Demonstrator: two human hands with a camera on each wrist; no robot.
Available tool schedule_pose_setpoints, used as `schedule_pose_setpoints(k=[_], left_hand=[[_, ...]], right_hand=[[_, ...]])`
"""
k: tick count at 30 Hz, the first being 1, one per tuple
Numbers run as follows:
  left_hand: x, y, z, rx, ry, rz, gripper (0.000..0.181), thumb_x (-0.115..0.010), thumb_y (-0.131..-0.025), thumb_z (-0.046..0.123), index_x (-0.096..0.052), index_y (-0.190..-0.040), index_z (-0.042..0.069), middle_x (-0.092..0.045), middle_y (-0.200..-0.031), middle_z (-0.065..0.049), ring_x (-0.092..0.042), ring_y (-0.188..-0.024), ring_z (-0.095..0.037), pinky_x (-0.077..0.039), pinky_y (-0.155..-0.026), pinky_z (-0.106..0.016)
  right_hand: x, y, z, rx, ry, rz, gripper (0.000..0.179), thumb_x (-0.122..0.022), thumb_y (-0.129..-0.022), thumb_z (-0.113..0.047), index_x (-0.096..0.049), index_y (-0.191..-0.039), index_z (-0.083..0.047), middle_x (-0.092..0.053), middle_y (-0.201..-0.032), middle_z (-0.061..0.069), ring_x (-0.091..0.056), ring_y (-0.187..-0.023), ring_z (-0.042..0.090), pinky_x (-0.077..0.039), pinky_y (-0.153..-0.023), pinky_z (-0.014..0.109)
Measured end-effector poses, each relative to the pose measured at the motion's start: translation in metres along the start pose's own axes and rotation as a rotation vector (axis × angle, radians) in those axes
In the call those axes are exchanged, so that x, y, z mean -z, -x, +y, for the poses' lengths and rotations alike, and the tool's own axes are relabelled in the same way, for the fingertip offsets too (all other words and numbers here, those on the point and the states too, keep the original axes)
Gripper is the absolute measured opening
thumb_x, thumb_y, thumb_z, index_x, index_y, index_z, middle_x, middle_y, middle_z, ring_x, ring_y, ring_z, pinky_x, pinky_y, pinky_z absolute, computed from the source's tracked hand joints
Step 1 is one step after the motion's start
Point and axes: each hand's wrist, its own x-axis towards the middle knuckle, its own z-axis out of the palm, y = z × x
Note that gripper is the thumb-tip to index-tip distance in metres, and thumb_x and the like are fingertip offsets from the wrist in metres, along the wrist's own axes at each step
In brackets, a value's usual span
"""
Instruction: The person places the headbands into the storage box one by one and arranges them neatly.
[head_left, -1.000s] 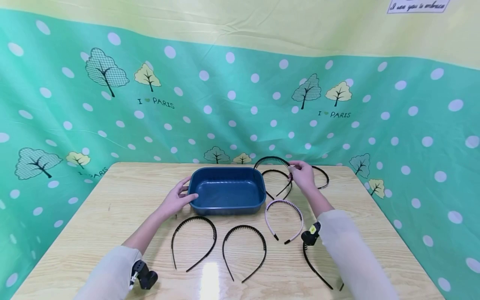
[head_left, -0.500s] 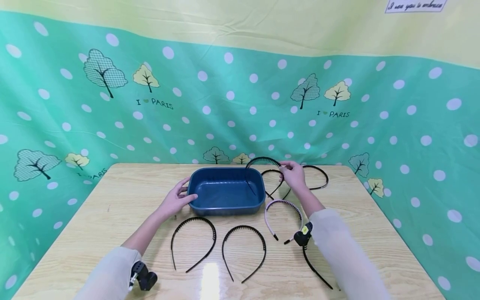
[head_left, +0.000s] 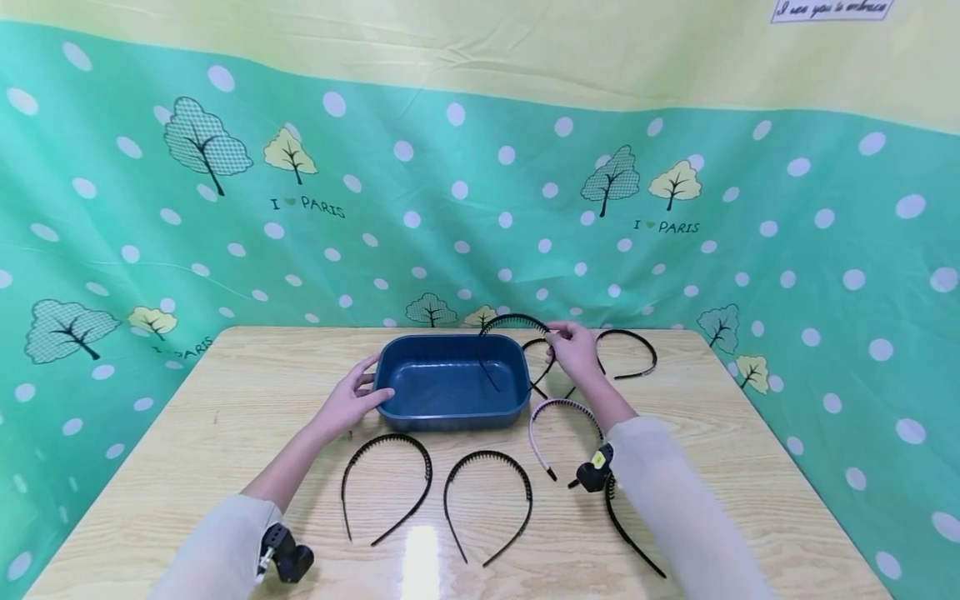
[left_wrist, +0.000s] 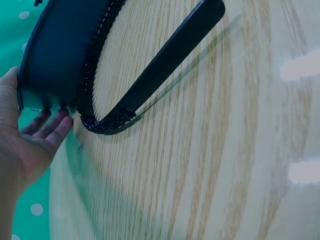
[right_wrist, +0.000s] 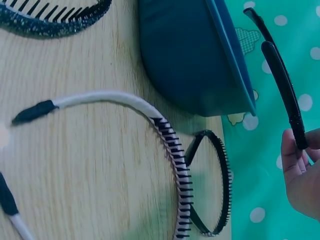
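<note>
A dark blue plastic basin (head_left: 453, 418) stands near the back of the wooden table. My left hand (head_left: 351, 400) grips its left end, the thumb over the rim and the other fingers on the outer wall. My right hand (head_left: 576, 352) pinches a black toothed headband (head_left: 513, 317) by one side. That headband is held up over the basin's right end, and one of its tips hangs inside the rim outline in the head view. In the right wrist view the thumb and fingers close on the black band (right_wrist: 286, 92). The basin's inside shows no headband lying in it.
Two black headbands (head_left: 431, 468) (head_left: 530, 492) lie in front of the basin. A pale pink headband (head_left: 562, 402) lies right of it, partly under the right arm. More black ones lie at the far right (head_left: 655, 358), behind the right hand, and by the right sleeve (head_left: 630, 540). A patterned cloth hangs behind.
My right hand has moved left with the black headband, bringing it from beside the basin's right edge to over its right end. The left hand and basin stay in place.
</note>
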Motion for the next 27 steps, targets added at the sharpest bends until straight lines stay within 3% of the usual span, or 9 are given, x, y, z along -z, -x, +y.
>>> schedule_pose_setpoints(k=[8, 16, 23, 27], left_hand=[[0.001, -0.004, -0.006, -0.001, -0.004, 0.003, 0.079, -0.065, -0.089, 0.026, -0.017, -0.15, 0.013, -0.038, -0.14, -0.032, -0.048, -0.121, -0.046, -0.05, -0.094, -0.045], [0.001, -0.007, -0.009, 0.003, 0.015, -0.002, 0.078, -0.064, -0.089, 0.02, -0.017, -0.15, 0.01, -0.036, -0.141, -0.033, -0.048, -0.12, -0.047, -0.05, -0.093, -0.046], [0.0, -0.005, -0.007, -0.001, -0.007, 0.002, 0.078, -0.064, -0.089, 0.026, -0.017, -0.15, 0.012, -0.038, -0.14, -0.032, -0.049, -0.12, -0.045, -0.05, -0.093, -0.043], [0.0, -0.005, -0.007, -0.003, -0.008, 0.005, 0.079, -0.065, -0.088, 0.028, -0.019, -0.15, 0.012, -0.039, -0.14, -0.031, -0.049, -0.12, -0.045, -0.05, -0.093, -0.043]], right_hand=[[-0.011, 0.002, 0.001, -0.003, -0.019, -0.024, 0.025, -0.056, -0.091, -0.007, -0.061, -0.115, 0.0, -0.053, -0.077, 0.004, -0.058, -0.057, 0.014, -0.052, -0.053, 0.021], [-0.021, 0.006, 0.0, -0.014, -0.028, -0.027, 0.023, -0.056, -0.091, -0.007, -0.062, -0.112, -0.002, -0.052, -0.078, 0.004, -0.06, -0.062, 0.018, -0.055, -0.062, 0.031], [-0.031, 0.01, -0.001, 0.009, 0.004, -0.022, 0.023, -0.055, -0.091, -0.007, -0.063, -0.112, -0.002, -0.058, -0.089, 0.018, -0.062, -0.066, 0.026, -0.049, -0.053, 0.021], [-0.035, 0.011, -0.001, 0.014, -0.02, -0.026, 0.022, -0.055, -0.091, -0.005, -0.063, -0.111, 0.0, -0.057, -0.088, 0.02, -0.06, -0.06, 0.021, -0.052, -0.052, 0.023]])
